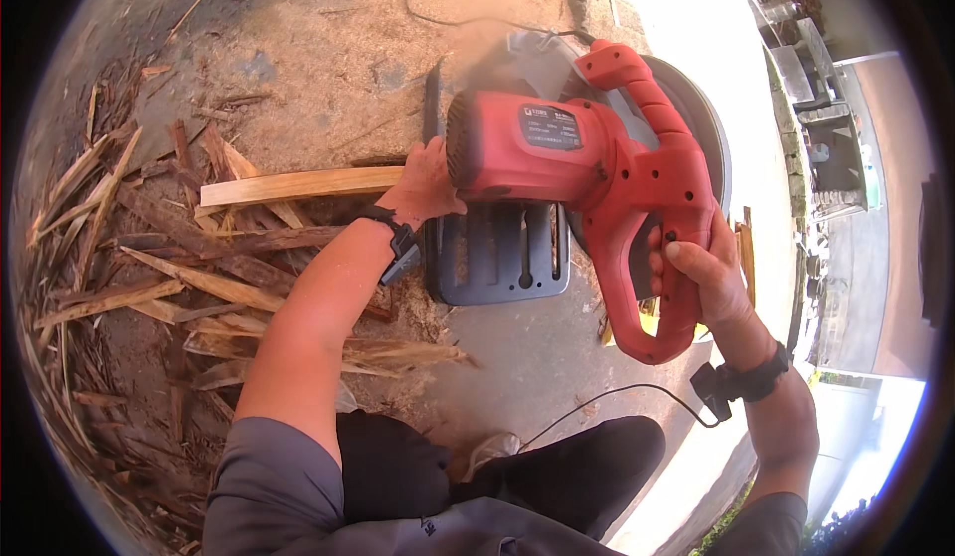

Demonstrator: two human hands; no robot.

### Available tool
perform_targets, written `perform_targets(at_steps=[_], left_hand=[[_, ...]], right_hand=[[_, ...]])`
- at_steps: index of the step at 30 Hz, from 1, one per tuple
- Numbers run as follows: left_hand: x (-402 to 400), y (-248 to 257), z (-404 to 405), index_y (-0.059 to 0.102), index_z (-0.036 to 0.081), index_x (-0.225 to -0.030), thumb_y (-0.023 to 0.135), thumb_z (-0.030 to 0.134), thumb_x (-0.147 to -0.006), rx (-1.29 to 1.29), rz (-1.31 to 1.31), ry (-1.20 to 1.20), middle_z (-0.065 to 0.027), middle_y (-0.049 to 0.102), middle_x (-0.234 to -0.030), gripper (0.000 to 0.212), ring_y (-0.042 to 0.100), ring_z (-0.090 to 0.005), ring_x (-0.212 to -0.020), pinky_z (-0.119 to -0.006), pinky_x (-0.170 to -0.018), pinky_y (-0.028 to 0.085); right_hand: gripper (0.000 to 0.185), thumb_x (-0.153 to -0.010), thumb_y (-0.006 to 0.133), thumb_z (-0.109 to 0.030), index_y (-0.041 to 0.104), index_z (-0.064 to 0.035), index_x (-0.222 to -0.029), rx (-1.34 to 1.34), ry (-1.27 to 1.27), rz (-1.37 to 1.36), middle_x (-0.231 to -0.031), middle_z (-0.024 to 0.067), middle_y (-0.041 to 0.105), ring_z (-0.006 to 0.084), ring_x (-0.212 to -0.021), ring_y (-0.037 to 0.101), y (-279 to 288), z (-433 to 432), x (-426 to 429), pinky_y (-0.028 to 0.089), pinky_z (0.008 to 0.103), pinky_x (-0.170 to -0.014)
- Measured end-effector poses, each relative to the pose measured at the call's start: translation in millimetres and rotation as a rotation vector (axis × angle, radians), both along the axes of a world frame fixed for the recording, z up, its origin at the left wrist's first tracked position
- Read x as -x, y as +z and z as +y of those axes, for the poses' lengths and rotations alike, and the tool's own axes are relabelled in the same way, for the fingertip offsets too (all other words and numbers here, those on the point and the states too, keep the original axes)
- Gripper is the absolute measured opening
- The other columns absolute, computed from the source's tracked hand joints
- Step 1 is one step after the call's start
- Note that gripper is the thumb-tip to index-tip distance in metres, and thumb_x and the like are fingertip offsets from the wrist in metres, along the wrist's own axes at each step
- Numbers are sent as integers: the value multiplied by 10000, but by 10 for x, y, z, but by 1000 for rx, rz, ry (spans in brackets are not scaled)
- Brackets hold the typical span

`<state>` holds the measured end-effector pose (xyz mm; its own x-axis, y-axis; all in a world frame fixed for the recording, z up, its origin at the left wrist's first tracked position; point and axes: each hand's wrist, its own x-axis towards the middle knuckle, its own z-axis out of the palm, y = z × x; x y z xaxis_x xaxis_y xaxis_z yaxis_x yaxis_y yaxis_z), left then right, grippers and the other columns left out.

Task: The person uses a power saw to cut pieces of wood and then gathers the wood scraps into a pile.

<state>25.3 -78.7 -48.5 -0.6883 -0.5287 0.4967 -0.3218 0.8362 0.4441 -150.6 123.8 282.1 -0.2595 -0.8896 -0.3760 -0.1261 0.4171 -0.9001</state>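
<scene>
Around the D-shaped rear handle of a red cut-off saw (537, 146) my right hand (705, 269) is closed, with the thumb on the inner grip. The saw's motor housing bears a label with writing. My left hand (427, 183) grips a pale wooden strip (298, 185) near the saw's dark metal base (500, 287). That strip reaches out to the left, and its other end is hidden by my hand and the motor. A grey round guard (690, 101) shows behind the handle; I cannot see the blade's teeth.
Splintered wood scraps (224, 280) lie heaped on the left, under and beside the strip. Sawdust covers the concrete floor (358, 71). A power cord (477, 23) runs from the saw across the far floor. One shoe (492, 451) is near the base. Grey blocks (828, 131) stand at right.
</scene>
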Motion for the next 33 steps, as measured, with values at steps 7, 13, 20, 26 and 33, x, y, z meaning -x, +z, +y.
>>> perform_targets(at_steps=[7, 13, 20, 26, 33], left_hand=[[-660, 579, -13, 475, 111, -1240, 799, 222, -579, -97, -506, 89, -120, 554, -1047, 745, 546, -299, -1013, -404, -820, 473], [-732, 581, 0, 496, 84, -1153, 809, 217, -571, -49, -567, 0, -116, 542, -1050, 674, 547, -301, -1009, -416, -813, 486], [-882, 591, 437, 507, 85, -1087, 809, 210, -571, -38, -611, -283, -111, 528, -1000, 611, 547, -286, -977, -408, -779, 500], [-207, 778, 899, 527, 69, -1058, 809, 193, -549, -71, -447, -262, -87, 526, -977, 595, 538, -265, -940, -387, -701, 473], [630, 628, 897, 527, 58, -1059, 821, 236, -533, 44, -231, -166, -71, 541, -967, 628, 540, -249, -922, -402, -717, 430]], right_hand=[[345, -820, 590, -200, 548, 14, -1088, -96, 13, 215, -842, 61, 609, 101, -636, 573, 915, -709, 34, 499, 214, -546], [370, -829, 627, -241, 558, 20, -1081, -110, -35, 278, -846, 61, 630, 91, -688, 591, 1035, -765, 99, 500, 199, -583], [386, -842, 621, -233, 530, 25, -1115, -56, -39, 249, -847, 72, 637, 92, -661, 601, 911, -794, 210, 508, 191, -543], [400, -854, 616, -226, 506, 29, -1143, -34, -26, 248, -848, 81, 643, 92, -638, 610, 887, -836, 241, 515, 184, -510], [418, -868, 610, -218, 478, 34, -1176, -33, -49, 244, -849, 92, 650, 92, -611, 621, 878, -699, 345, 524, 176, -471]])
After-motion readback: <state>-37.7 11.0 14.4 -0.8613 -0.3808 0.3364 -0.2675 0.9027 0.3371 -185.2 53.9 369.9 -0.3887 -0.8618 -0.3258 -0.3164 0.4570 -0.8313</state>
